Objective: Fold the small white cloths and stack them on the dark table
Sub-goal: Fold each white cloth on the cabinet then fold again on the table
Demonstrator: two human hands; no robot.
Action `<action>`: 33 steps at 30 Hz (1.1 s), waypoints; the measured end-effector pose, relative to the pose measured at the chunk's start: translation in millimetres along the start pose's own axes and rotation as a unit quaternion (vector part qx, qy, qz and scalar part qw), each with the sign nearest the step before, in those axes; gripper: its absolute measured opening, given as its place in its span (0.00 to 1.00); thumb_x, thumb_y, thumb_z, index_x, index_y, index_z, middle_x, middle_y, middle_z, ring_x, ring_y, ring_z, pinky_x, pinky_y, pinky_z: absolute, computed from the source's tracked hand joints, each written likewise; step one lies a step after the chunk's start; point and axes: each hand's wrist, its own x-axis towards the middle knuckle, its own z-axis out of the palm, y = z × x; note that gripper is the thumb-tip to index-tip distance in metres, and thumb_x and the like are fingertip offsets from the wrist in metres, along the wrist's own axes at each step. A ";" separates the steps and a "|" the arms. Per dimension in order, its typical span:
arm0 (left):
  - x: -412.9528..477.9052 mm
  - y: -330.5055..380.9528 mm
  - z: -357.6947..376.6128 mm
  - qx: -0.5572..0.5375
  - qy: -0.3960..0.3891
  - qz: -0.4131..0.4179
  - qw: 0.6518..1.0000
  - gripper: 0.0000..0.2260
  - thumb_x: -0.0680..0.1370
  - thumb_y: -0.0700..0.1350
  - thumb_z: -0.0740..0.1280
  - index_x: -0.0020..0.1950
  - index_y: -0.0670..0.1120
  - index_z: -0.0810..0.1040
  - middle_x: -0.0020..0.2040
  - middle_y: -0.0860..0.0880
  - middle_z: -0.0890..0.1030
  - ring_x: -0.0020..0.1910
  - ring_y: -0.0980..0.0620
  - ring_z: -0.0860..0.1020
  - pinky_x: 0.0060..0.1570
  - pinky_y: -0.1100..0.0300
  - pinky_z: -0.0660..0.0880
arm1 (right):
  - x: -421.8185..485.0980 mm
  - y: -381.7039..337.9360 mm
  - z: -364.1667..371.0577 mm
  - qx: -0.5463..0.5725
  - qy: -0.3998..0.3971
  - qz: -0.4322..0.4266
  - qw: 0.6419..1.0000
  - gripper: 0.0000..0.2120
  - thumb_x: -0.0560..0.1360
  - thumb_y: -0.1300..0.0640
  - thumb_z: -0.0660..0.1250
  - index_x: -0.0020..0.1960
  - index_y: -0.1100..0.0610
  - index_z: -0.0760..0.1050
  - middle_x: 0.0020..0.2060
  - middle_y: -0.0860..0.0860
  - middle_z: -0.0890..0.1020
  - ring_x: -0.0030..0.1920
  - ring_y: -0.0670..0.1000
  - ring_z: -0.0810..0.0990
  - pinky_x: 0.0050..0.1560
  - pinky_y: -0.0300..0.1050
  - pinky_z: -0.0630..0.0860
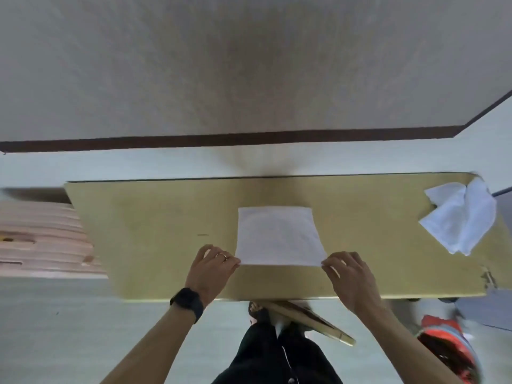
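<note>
I see left hand (pixel 213 268) and right hand (pixel 349 281), set apart, pinching the white cloth (pixel 278 236) at its seven and five o'clock corners.

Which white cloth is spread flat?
The middle cloth, near corners pinched by the left hand and right hand; the crumpled heap sits at the right end of the table.

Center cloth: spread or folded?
Spread flat: the white cloth lies smooth on the table, left hand and right hand pinching its near corners. Layers underneath: cannot tell.
</note>
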 end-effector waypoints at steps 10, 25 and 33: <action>-84.1 37.8 54.7 -0.095 -0.221 -0.079 0.967 0.08 0.66 0.45 0.80 0.40 0.54 0.83 0.37 0.55 0.83 0.40 0.50 0.82 0.45 0.55 0.77 | -80.3 4.4 56.3 0.025 -0.272 0.098 0.957 0.11 0.82 0.49 0.59 0.56 0.46 0.80 0.55 0.41 0.79 0.60 0.49 0.72 0.56 0.43 0.70; 42.7 -15.6 87.4 -0.432 -0.138 -0.471 0.757 0.05 0.77 0.50 0.71 0.51 0.54 0.84 0.44 0.55 0.84 0.48 0.53 0.82 0.53 0.57 0.76 | 61.8 0.7 85.8 0.285 -0.112 0.371 0.877 0.07 0.79 0.53 0.66 0.54 0.50 0.81 0.46 0.48 0.81 0.48 0.49 0.78 0.50 0.39 0.68; 51.2 -14.7 98.5 -0.373 -0.172 -0.450 0.793 0.07 0.78 0.51 0.68 0.54 0.54 0.84 0.46 0.54 0.85 0.49 0.51 0.81 0.51 0.60 0.75 | 65.2 2.3 97.5 0.266 -0.088 0.368 0.887 0.07 0.78 0.54 0.66 0.52 0.51 0.82 0.44 0.47 0.82 0.45 0.48 0.80 0.48 0.39 0.71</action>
